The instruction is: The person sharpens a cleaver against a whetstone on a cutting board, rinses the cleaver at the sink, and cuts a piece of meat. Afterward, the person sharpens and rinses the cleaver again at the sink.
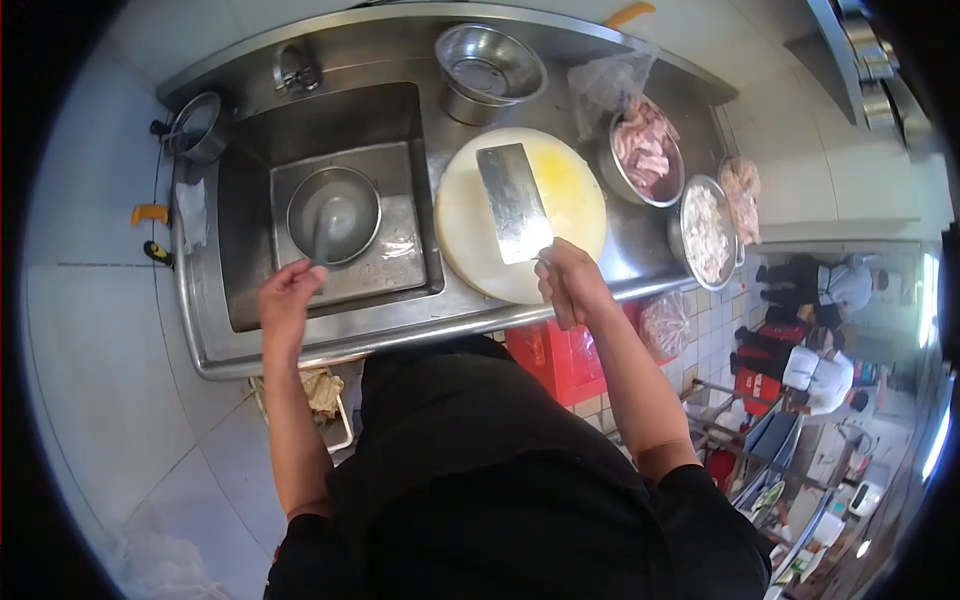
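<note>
My right hand (573,284) grips a cleaver (513,200) by its handle. The broad, shiny blade is over a round white cutting board (461,215) with a yellow stain on its right half. Over the sink's front edge, my left hand (287,300) pinches the lower end of a narrow grey-green thing (322,238) whose kind I cannot make out. Its upper end overlaps a metal bowl (299,222) of cloudy liquid in the sink (408,150).
Right of the board stand a bowl (674,190) of raw meat and a bowl (689,250) of pale pieces. Metal basins (455,100) sit behind it. A faucet (296,72) rises at the back. Below the counter is a red crate (560,365). People (820,375) stand far right.
</note>
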Tool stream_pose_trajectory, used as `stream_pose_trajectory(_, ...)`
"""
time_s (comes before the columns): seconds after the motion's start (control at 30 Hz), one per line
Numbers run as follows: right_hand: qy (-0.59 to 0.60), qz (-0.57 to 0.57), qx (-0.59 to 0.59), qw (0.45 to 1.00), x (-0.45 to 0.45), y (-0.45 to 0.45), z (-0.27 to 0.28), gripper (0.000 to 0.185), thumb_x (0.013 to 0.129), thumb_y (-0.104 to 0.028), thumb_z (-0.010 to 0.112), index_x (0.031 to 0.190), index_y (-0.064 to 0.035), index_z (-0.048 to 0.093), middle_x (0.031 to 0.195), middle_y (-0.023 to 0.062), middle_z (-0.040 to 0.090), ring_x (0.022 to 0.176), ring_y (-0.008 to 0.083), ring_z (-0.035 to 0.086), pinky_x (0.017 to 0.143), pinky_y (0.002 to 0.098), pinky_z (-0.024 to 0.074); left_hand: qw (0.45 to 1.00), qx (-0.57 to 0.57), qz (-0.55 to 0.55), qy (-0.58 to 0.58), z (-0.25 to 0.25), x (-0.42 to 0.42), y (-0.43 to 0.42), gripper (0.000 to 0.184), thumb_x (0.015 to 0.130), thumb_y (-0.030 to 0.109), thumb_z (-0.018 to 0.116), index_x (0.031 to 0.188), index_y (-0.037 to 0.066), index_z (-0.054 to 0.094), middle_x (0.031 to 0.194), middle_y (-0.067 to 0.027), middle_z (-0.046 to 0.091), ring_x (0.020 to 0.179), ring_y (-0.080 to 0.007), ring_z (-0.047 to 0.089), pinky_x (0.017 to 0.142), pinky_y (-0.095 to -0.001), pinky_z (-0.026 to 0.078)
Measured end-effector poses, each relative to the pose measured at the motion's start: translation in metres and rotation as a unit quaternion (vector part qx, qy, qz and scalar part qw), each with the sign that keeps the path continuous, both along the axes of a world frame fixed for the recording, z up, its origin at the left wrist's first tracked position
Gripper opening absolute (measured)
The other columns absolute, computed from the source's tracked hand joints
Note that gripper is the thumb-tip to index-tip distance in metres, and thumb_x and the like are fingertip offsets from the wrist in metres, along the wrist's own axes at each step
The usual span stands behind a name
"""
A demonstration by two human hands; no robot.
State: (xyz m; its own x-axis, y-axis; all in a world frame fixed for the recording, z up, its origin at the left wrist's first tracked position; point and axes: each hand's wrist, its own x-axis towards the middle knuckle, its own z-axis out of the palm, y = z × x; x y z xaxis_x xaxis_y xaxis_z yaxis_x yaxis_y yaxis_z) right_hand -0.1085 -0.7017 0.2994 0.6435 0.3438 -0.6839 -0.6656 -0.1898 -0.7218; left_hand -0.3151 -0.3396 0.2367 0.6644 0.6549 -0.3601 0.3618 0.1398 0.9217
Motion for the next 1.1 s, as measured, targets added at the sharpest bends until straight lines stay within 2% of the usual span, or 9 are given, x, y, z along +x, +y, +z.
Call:
stream_pose_trajectory(0.13,-0.032,-0.113,-0.011,0.993,-0.026,-0.052,-0.016,0.014,0.103,-0.021,0.056,0.096,-0.0098,0.051,0.07,0.0018,0.056,0.052,0.0133,0.053,0.046,0.0297,0.045,0.977,0.011,-0.208,0.05,-0.013,0.071,-0.077,0.041,0.081,0.024,0.088,0.106,-0.005,0.074,0.094,-0.0063,0.072,0.083,-0.0111,0.065,0.075,-0.0253,0.051)
stream_pose_trajectory(0.27,-0.114,-0.149,-0.044,0.981,-0.046,-0.093,-0.036,0.018,0.107,-0.025,0.056,0.099,-0.0089,0.052,0.069,0.0008,0.055,0.051,0.0108,0.052,0.046,0.0277,0.0443,0.882,0.289,-0.37,0.04,-0.021,0.137,-0.163,0.052,0.077,0.043,0.083,0.1,-0.002,0.076,0.094,-0.0172,0.07,0.087,-0.0324,0.069,0.08,-0.0413,0.055)
stream_pose_trajectory(0.37,-0.162,-0.163,-0.044,0.972,-0.064,-0.109,-0.041,0.018,0.107,-0.026,0.056,0.106,-0.0082,0.055,0.069,-0.0008,0.053,0.053,0.0095,0.053,0.048,0.0258,0.0451,0.825,0.358,-0.426,0.098,-0.016,0.161,-0.211,0.052,0.078,0.043,0.081,0.106,0.0,0.075,0.104,-0.0179,0.068,0.101,-0.0354,0.066,0.092,-0.0447,0.051)
stream_pose_trajectory(0.5,-0.193,-0.134,-0.086,0.968,-0.086,-0.127,-0.053,0.022,0.107,-0.025,0.057,0.113,-0.0039,0.062,0.076,-0.0013,0.059,0.062,0.0077,0.056,0.056,0.0248,0.0468,0.805,0.386,-0.44,0.094,-0.019,0.147,-0.218,0.065,0.08,0.043,0.081,0.13,0.005,0.066,0.126,-0.0164,0.061,0.127,-0.0335,0.051,0.112,-0.0477,0.034)
stream_pose_trajectory(0.6,-0.287,-0.122,-0.114,0.943,-0.106,-0.121,-0.078,0.03,0.1,-0.022,0.068,0.117,0.0029,0.065,0.091,0.0087,0.072,0.08,0.0153,0.064,0.072,0.0337,0.0522,0.826,0.452,-0.327,-0.082,-0.017,0.141,-0.21,0.059,0.083,0.037,0.08,0.13,0.004,0.066,0.126,-0.0178,0.064,0.124,-0.0359,0.056,0.107,-0.0478,0.041)
stream_pose_trajectory(0.67,-0.165,-0.018,-0.179,0.97,-0.112,-0.121,-0.084,0.037,0.097,-0.026,0.072,0.117,0.0037,0.065,0.099,0.0152,0.074,0.092,0.019,0.067,0.082,0.0356,0.0532,0.823,0.43,-0.36,-0.093,-0.011,0.143,-0.213,0.055,0.087,0.034,0.078,0.131,0.004,0.065,0.134,-0.0169,0.062,0.132,-0.0357,0.052,0.112,-0.0488,0.038)
stream_pose_trajectory(0.73,-0.174,-0.016,-0.136,0.975,-0.122,-0.115,-0.097,0.044,0.093,-0.032,0.075,0.118,0.0024,0.066,0.103,0.019,0.073,0.098,0.0237,0.07,0.086,0.0375,0.0531,0.74,0.473,-0.461,-0.129,-0.011,0.143,-0.221,0.056,0.09,0.037,0.075,0.134,0.005,0.064,0.142,-0.0141,0.059,0.138,-0.0346,0.048,0.118,-0.0512,0.031)
stream_pose_trajectory(0.97,-0.182,0.091,-0.195,0.959,-0.131,-0.096,-0.092,0.049,0.09,-0.039,0.076,0.12,-0.0017,0.069,0.113,0.0239,0.073,0.108,0.0372,0.07,0.094,0.044,0.0527,0.674,0.51,-0.534,-0.001,-0.014,0.117,-0.236,0.074,0.089,0.051,0.071,0.144,0.004,0.056,0.152,-0.0111,0.054,0.147,-0.0307,0.04,0.125,-0.058,0.013)
stream_pose_trajectory(1.1,-0.221,0.109,-0.275,0.929,-0.058,-0.073,-0.103,0.053,0.089,-0.044,0.074,0.116,0.0011,0.068,0.111,0.0276,0.071,0.109,0.0419,0.068,0.094,0.0471,0.0532,0.628,0.531,-0.561,0.092,-0.026,0.201,-0.227,0.081,0.092,0.062,0.061,0.155,0.012,0.045,0.164,-0.0037,0.039,0.153,-0.0276,0.032,0.126,-0.0585,0.007)
